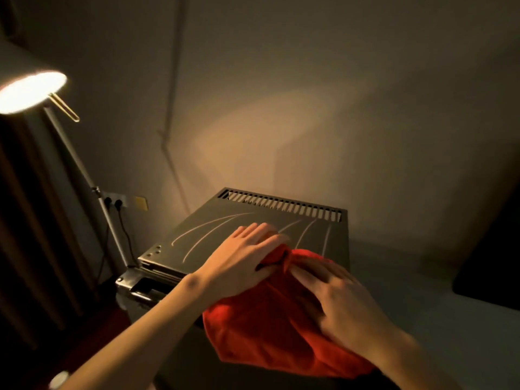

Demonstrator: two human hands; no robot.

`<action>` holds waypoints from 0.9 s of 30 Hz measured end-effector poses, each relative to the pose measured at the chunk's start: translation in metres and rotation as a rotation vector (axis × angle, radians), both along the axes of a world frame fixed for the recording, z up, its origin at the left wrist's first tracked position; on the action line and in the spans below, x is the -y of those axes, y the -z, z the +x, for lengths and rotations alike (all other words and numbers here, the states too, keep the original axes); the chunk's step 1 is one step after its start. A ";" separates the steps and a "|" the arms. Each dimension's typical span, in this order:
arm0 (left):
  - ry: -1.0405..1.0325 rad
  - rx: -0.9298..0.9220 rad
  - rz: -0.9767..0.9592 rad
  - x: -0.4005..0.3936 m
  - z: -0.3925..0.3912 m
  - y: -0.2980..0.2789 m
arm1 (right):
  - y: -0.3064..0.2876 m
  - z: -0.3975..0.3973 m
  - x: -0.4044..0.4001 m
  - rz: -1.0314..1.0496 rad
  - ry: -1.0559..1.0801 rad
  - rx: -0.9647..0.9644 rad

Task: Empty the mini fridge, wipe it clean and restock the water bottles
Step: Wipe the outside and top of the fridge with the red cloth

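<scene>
Head view, dim room, warm light from one lamp.

Your left hand (244, 256) lies flat on the top of the mini fridge (222, 232), fingers straight and spread, its fingertips and thumb side resting on the far bunched end of a red cloth (270, 327). Your right hand (337, 302) presses down on the same cloth from the near right, fingers extended and slightly blurred; neither hand curls round the fabric as far as you can see.

The cloth is heaped on the fridge's near right corner and hangs over its front edge. The fridge top is dark metal with pale curved streaks and a slotted vent (284, 204) along its back edge. Its inside is hidden from this angle.

Left of the fridge: a lit floor lamp (33, 91), its pole slanting down to the fridge's left corner; a wall socket (115, 202) with plugs behind the pole.
</scene>
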State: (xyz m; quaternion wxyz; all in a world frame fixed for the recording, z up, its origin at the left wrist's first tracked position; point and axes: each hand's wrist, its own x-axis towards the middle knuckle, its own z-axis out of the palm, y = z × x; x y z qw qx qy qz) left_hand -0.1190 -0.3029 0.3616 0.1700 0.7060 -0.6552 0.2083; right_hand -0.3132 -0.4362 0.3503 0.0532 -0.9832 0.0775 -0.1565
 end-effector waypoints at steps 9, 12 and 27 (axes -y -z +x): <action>0.053 0.017 0.270 0.022 -0.015 -0.001 | 0.008 0.012 0.029 0.092 0.105 -0.012; 0.013 0.078 0.324 0.034 -0.020 0.002 | 0.015 0.024 0.053 0.108 0.125 -0.040; -0.310 -0.023 0.425 0.110 -0.007 0.007 | 0.010 0.107 0.129 -0.016 0.279 -0.131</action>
